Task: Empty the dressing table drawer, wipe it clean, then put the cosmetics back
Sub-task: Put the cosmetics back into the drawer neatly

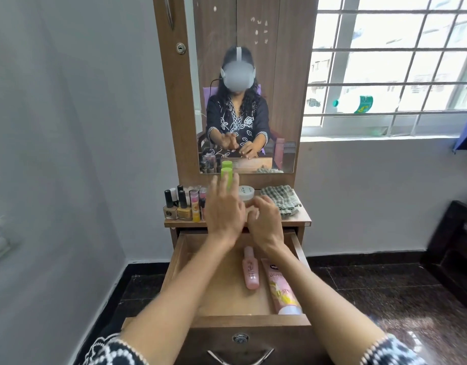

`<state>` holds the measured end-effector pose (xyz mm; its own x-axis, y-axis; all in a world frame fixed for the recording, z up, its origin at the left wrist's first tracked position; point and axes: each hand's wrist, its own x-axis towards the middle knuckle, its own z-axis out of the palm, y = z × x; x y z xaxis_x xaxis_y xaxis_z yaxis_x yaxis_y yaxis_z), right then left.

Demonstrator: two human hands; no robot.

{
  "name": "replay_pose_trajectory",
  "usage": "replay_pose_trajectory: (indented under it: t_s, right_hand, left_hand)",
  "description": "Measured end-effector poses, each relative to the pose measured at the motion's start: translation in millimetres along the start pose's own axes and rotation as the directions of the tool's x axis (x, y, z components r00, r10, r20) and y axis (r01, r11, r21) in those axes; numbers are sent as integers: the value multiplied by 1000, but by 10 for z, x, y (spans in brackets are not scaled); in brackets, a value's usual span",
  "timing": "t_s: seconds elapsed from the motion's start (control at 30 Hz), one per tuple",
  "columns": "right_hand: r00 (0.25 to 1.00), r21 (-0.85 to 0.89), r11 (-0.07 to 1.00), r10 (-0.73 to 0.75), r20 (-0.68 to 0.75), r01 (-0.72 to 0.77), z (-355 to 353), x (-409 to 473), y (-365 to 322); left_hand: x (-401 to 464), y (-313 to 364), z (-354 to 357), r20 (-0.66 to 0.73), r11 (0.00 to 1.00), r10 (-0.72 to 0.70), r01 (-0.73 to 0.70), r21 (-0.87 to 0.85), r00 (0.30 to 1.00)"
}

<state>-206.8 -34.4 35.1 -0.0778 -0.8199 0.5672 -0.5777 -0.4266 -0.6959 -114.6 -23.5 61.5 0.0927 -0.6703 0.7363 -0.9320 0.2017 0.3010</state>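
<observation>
Two items lie in the open drawer [179, 262]: a pink bottle [250, 272] and a tube [281, 288]. Left hand [224, 209] reaches spread-fingered toward the green bottle [226, 175]; right hand [265, 219] curls, its grasp hidden.

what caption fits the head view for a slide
Both hands reach over the open drawer toward the cosmetics shelf.
</observation>
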Motion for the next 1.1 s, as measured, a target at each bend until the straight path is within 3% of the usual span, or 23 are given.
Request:
replay_pose_trajectory:
  t_s: [0.1,0.2,0.33,0.5,0.77,1.1]
  right_hand:
    - [995,-116,992,60,76,-51,45,323,14]
    - [974,-301,951,132,186,-71,100,522,78]
    - [918,-448,894,167,359,13,188,679,187]
    - [865,-511,854,180,469,99,359,809,250]
    - [827,-562,826,281,486,49,494,942,329]
    - [804,-552,833,347,484,-27,549,1142,418]
  left_hand:
    - [426,-70,-29,100,991,-54,41,127,994]
    - [672,-220,35,305,971,-102,29,236,947]
    - [811,-384,238,506,956,-61,-96,278,861]
    - [907,-424,421,666,926,-67,-203,319,743]
    - [1043,-463,545,690,936,-114,-155,315,715]
    - [1137,-450,706,599,975,-61,-81,206,799]
